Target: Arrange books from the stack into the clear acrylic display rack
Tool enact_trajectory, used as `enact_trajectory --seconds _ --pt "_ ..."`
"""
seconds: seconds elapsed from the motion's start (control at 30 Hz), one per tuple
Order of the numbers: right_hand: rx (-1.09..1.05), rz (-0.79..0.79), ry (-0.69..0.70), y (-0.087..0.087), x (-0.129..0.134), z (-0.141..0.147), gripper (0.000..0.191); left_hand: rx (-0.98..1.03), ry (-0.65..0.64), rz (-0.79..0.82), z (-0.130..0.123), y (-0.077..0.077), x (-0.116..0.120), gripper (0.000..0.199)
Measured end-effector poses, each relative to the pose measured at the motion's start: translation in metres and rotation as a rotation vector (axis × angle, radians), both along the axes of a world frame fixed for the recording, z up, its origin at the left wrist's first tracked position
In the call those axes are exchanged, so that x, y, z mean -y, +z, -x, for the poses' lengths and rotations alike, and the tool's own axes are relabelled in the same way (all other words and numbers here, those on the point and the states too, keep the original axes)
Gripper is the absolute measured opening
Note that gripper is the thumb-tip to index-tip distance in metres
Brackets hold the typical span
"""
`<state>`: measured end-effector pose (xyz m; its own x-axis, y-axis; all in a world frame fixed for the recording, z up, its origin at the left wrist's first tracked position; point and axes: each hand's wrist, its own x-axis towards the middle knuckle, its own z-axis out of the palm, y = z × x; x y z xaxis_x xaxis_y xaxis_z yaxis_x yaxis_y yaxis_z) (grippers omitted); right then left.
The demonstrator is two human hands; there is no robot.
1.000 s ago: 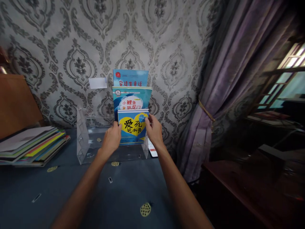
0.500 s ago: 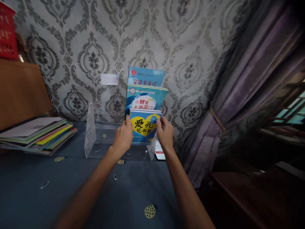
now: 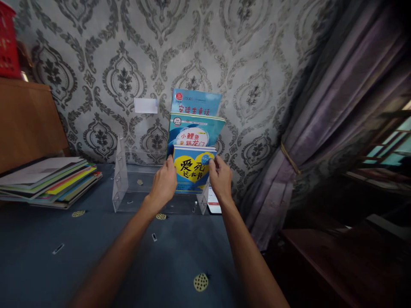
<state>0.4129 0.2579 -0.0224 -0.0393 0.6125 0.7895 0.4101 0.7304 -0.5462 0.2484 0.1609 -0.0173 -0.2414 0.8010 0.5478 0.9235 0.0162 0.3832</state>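
Note:
A blue book with a yellow heart [image 3: 192, 169] stands upright on the front tier of a clear stepped rack [image 3: 120, 179], at its right end. My left hand [image 3: 163, 179] grips the book's left edge, and my right hand [image 3: 221, 176] holds its right edge, thumb on the cover. Behind it, one tier up, is a teal book [image 3: 195, 128]. At the back stands a light blue book [image 3: 197, 102], its top part showing. The fingers behind the front book are hidden.
A stack of books and papers [image 3: 48, 179] lies on the left of the blue cloth [image 3: 128, 265]. A phone [image 3: 214, 202] lies beside the rack's right end. A wooden cabinet [image 3: 28, 115] carries a red basket [image 3: 8, 42]. A purple curtain [image 3: 308, 111] hangs at right.
The view has shifted slightly, so everything sits a little further left. Both hands still hold the front book, with no clear movement against the rack.

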Motion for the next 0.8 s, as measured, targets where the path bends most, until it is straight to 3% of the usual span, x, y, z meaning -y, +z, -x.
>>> enact_trajectory --seconds 0.33,0.57,0.8 --pt "-0.038 0.034 0.072 -0.002 -0.006 -0.005 0.048 0.074 -0.086 -0.031 0.015 0.003 0.001 0.033" --pt "-0.068 0.018 0.046 -0.001 -0.007 -0.006 0.053 0.072 -0.157 -0.074 0.028 0.002 0.0 0.025" --pt "-0.122 0.067 -0.005 -0.009 -0.011 -0.008 0.063 0.049 -0.168 0.109 0.06 0.016 0.008 0.036"
